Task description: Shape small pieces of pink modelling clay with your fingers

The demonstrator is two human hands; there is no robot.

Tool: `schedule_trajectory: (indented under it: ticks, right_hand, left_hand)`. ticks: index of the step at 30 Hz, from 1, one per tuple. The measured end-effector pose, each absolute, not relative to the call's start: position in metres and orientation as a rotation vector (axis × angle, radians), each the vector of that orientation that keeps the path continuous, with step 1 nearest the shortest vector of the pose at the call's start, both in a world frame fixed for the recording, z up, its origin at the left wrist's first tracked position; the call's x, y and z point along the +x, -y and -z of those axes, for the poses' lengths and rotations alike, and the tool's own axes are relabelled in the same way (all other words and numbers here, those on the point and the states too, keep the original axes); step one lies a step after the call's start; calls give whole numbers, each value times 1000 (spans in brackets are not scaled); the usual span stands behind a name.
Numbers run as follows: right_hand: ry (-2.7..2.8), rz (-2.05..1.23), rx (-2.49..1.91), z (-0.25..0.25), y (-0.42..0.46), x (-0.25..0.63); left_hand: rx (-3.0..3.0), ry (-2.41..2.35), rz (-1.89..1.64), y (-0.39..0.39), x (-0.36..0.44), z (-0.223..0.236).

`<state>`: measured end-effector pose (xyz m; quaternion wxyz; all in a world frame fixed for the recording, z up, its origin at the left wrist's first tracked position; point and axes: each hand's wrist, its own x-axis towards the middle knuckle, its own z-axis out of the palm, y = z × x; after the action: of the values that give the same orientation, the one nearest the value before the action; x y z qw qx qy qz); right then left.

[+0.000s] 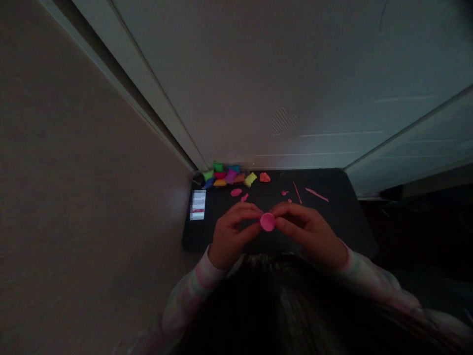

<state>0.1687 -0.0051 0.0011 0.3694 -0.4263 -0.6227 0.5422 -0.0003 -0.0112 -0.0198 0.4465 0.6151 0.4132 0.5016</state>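
Observation:
A flattened pink clay disc (267,221) is pinched between the fingertips of both hands above a small black table (343,217). My left hand (231,234) grips its left edge with thumb and fingers. My right hand (308,229) grips its right edge. Both wrists come out of pale striped sleeves. On the table beyond the hands lie small pink clay bits (236,192) and two thin pink modelling sticks (317,195).
A pile of coloured clay packets (225,175) sits at the table's far left corner, with a yellow piece (250,179) and an orange lump (264,177) beside it. A white card (198,204) lies at the left edge. Walls close in behind and left.

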Motion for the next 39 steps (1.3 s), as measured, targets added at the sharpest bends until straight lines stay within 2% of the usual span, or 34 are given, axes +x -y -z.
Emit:
schedule_trajectory:
  ticks: [4, 11, 18, 39]
  right_hand:
    - [1659, -1289, -1152, -2, 6, 165]
    - [1808, -843, -1180, 1, 7, 161]
    - [1906, -489, -1113, 1, 7, 157]
    - [1882, -466, -984, 3, 8, 154]
  left_hand:
    - [1619, -1077, -1234, 11, 1, 19]
    - [2017, -1331, -1385, 16, 3, 11]
    - [2187, -1410, -1325, 21, 8, 0]
    - [1868, -1400, -1448, 20, 6, 11]
